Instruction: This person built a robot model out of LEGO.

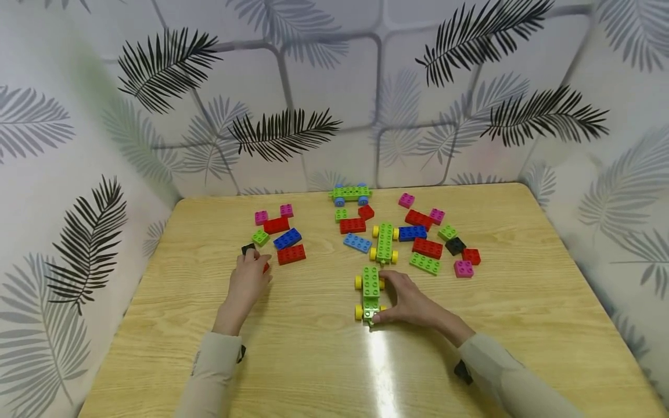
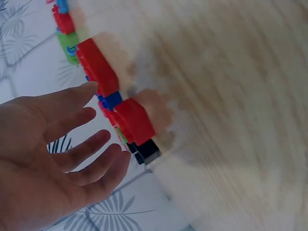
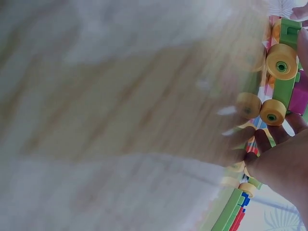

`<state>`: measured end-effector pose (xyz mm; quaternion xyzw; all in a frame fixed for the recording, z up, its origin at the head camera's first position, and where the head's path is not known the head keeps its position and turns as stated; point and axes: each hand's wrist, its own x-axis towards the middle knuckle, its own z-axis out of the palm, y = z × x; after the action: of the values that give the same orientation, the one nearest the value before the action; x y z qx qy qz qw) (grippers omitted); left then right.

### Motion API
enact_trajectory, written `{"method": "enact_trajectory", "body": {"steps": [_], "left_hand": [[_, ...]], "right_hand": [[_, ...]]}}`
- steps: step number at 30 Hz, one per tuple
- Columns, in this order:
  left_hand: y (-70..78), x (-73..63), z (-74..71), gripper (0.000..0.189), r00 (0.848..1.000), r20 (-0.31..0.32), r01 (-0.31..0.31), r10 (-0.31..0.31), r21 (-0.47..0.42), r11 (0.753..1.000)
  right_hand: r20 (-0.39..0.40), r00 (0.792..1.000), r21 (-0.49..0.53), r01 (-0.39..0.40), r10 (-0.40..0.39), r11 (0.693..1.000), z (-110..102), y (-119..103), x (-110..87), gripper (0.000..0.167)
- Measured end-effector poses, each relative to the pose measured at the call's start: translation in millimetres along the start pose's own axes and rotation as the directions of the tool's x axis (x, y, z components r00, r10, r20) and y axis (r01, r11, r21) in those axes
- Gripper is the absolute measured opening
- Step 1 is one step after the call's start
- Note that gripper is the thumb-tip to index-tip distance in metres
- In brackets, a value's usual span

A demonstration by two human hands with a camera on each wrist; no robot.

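In the head view my left hand (image 1: 249,278) reaches over a red brick (image 1: 266,267) beside a black brick (image 1: 248,248). The left wrist view shows that hand (image 2: 72,149) with loosely bent, spread fingers and nothing in its grasp, close to the red brick (image 2: 134,121). My right hand (image 1: 413,302) holds a toy car (image 1: 371,290) with yellow wheels, thumb at its near end and fingers at the far end. A green brick (image 1: 371,278) tops the car's far half. From the right wrist, a magenta brick (image 3: 299,94) shows on the green base (image 3: 284,91).
Beyond the right hand stands another yellow-wheeled green base (image 1: 384,242). A blue-wheeled base (image 1: 351,194) is at the table's back edge. Loose bricks lie around: a dark blue brick (image 1: 287,238) at left, a light blue brick (image 1: 358,242) in the middle, a pink brick (image 1: 463,268) at right.
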<state>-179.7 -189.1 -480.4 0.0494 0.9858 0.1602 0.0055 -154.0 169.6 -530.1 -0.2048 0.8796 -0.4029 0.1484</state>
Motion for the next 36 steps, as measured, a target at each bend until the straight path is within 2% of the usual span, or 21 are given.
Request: {"method": "enact_trajectory", "body": {"steps": [2,7,11,14,21,36], "left_hand": [[-2.6,-1.6,1.4,0.036,1.000,0.013,-0.002,0.002,0.036,0.999],[-9.6,-1.3,3.6,0.044,0.998,0.066,-0.003,0.000,0.039,0.999],[-16.1,3.2,5.4,0.044,0.998,0.055,-0.024,0.023,0.024,0.999],[-18.0,6.6,5.5,0.045,0.998,0.054,-0.032,0.031,0.016,0.999],[-17.5,11.6,5.2,0.049,0.993,0.113,-0.024,0.020,0.038,0.999],[-16.1,9.3,6.3,0.040,0.994,0.097,-0.042,0.044,-0.026,0.999]], "right_hand": [[0.006,1.000,0.002,-0.002,0.002,1.000,0,0,0.4,0.100],[0.016,1.000,0.002,-0.015,0.015,1.000,-1,-1,0.4,0.102],[0.016,1.000,0.001,-0.022,0.022,1.000,-1,-1,0.4,0.103],[0.013,1.000,-0.012,-0.014,0.014,1.000,-1,-2,0.9,0.103],[0.008,1.000,-0.017,-0.001,0.001,1.000,-3,-5,1.2,0.106],[0.001,1.000,-0.049,0.006,-0.006,0.999,-3,-10,-2.1,0.109]]}}
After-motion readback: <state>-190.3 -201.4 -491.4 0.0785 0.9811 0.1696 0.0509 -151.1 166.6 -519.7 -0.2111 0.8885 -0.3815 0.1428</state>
